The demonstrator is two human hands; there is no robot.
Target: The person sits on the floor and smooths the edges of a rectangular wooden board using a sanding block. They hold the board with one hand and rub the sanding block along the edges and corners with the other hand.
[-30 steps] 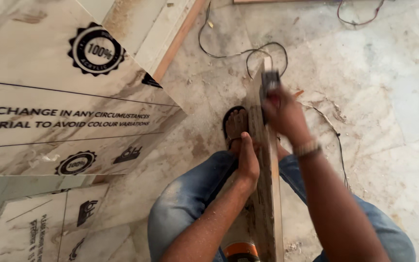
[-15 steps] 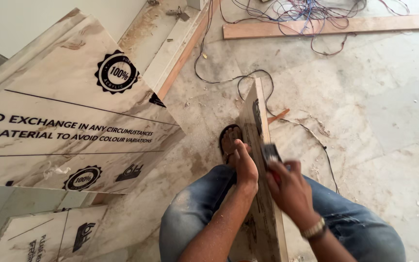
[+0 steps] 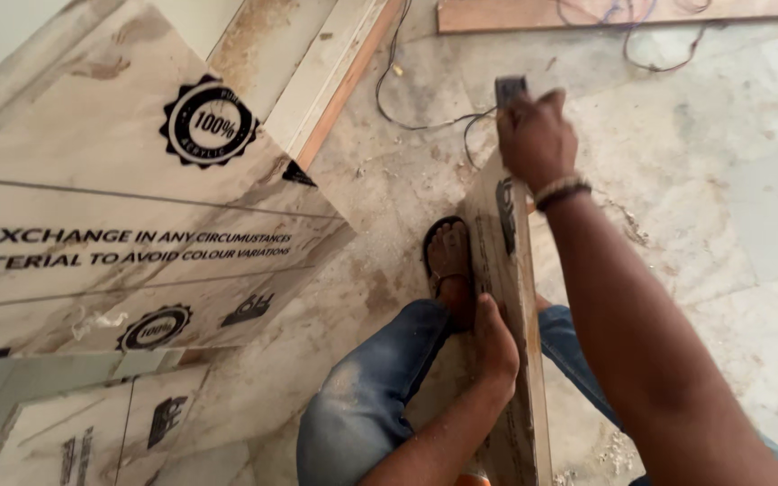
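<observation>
A narrow laminated board stands on edge between my knees, running away from me. My left hand presses flat against the board's left face near its middle, steadying it. My right hand is at the board's far top end, closed around a small dark flat tool that sits on the board's upper edge. A band is on my right wrist. My sandalled foot rests on the floor just left of the board.
Large laminate sheets with printed film lean at the left. A wooden strip lies across the far floor with tangled wires near it. The stone floor is dusty, with shavings at the lower right.
My right hand has slid the tool along the board's top edge from near my knees out to the far end. My left hand stays on the board's face.
</observation>
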